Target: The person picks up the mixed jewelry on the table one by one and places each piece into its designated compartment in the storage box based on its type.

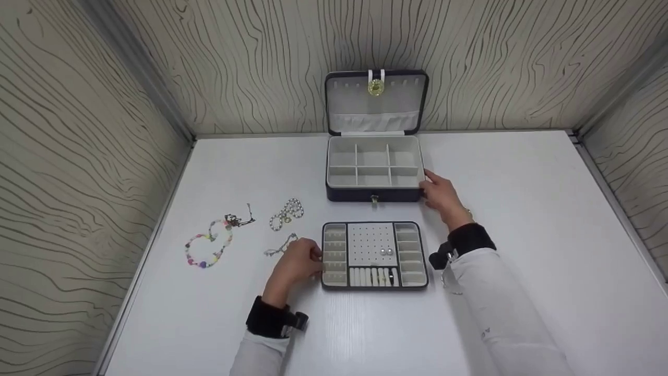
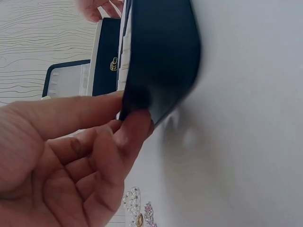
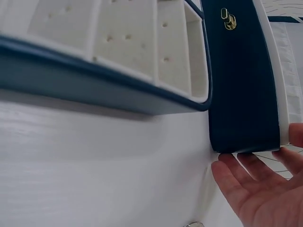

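A dark blue jewelry box [image 1: 349, 195] stands with its lid up, its light inside divided into several compartments. My right hand [image 1: 442, 197] rests on the box's right side; in the right wrist view its fingers [image 3: 232, 182] lie fairly straight against the end, thumb by the rim. In front of the box is a jewelry tray [image 1: 365, 240] holding two pearl-like studs [image 1: 386, 251] and a few rings [image 1: 383, 277] in its slotted section. The left hand [image 1: 298, 261] pinches the tray's left edge. A silvery bracelet [image 1: 282, 245] lies partly behind that hand.
Left on the white table [image 1: 219, 313] are a colourful bead necklace [image 1: 201, 262], a dark chain [image 1: 241, 221] and a pearl bracelet [image 1: 286, 214]. Part of a shiny piece [image 1: 451, 287] shows beside the right sleeve. Patterned panels [image 1: 261, 62] wall the table behind and at both sides.
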Action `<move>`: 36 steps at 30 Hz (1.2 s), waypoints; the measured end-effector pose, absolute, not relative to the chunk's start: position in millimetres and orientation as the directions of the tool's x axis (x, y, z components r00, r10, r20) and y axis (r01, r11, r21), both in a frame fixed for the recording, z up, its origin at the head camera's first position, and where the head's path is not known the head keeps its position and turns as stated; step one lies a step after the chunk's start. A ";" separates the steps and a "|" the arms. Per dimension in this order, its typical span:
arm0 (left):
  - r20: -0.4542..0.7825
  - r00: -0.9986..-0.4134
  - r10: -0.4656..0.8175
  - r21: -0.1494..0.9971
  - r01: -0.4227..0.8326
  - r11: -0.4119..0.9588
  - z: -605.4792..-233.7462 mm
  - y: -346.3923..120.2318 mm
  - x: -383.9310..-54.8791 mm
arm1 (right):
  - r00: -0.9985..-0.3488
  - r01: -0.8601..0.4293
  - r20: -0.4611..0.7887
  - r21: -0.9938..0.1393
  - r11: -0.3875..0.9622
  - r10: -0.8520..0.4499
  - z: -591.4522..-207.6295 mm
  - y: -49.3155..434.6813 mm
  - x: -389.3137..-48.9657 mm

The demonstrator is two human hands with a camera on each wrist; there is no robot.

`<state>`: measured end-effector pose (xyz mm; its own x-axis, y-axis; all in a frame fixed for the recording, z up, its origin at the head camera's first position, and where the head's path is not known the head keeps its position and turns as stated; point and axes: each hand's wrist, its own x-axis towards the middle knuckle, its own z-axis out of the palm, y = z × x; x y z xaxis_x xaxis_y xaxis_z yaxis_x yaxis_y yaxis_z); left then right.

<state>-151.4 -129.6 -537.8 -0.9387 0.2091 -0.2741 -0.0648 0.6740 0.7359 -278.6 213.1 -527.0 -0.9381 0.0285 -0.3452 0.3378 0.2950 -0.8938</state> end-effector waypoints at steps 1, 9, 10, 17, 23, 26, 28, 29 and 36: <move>-0.265 -0.940 0.214 0.740 -0.056 0.671 -538.5 -130.1 -151.5 | -0.939 0.337 -0.343 -0.895 0.293 0.034 -527.3 212.4 -276.9; -0.252 -0.943 0.215 0.745 -0.048 0.665 -543.5 -130.9 -151.7 | -0.950 0.310 -0.302 -0.885 0.346 0.080 -532.5 209.2 -259.3; -0.249 -0.944 0.216 0.749 -0.047 0.661 -543.8 -130.8 -151.9 | -0.953 0.300 -0.289 -0.882 0.364 0.084 -533.1 208.7 -257.2; -0.236 -0.944 0.230 0.771 -0.038 0.636 -545.7 -131.2 -151.7 | -0.962 0.270 -0.260 -0.870 0.412 0.081 -537.6 208.2 -243.7; -0.236 -0.945 0.226 0.759 -0.034 0.650 -544.8 -131.4 -152.6 | -0.969 0.244 -0.232 -0.882 0.403 0.079 -538.6 208.1 -233.8; -0.233 -0.946 0.227 0.763 -0.033 0.646 -545.0 -131.9 -152.4 | -0.972 0.233 -0.221 -0.878 0.418 0.079 -538.1 207.6 -230.2; -0.231 -0.947 0.222 0.764 -0.035 0.644 -545.4 -131.9 -152.4 | -0.973 0.229 -0.218 -0.876 0.426 0.075 -537.3 207.0 -228.0; -0.229 -0.948 0.220 0.764 -0.035 0.644 -545.4 -131.8 -152.3 | -0.974 0.225 -0.215 -0.875 0.429 0.073 -537.1 206.9 -227.4; -0.247 -0.948 0.203 0.748 -0.053 0.661 -543.9 -130.0 -150.9 | -0.972 0.232 -0.221 -0.861 0.453 0.078 -537.7 206.9 -224.4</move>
<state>-150.9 -130.0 -543.9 -0.9475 0.2032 -0.2467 -0.0531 0.6610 0.7485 -224.4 206.9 -537.7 -0.9721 0.0780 -0.2214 0.2324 0.4530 -0.8607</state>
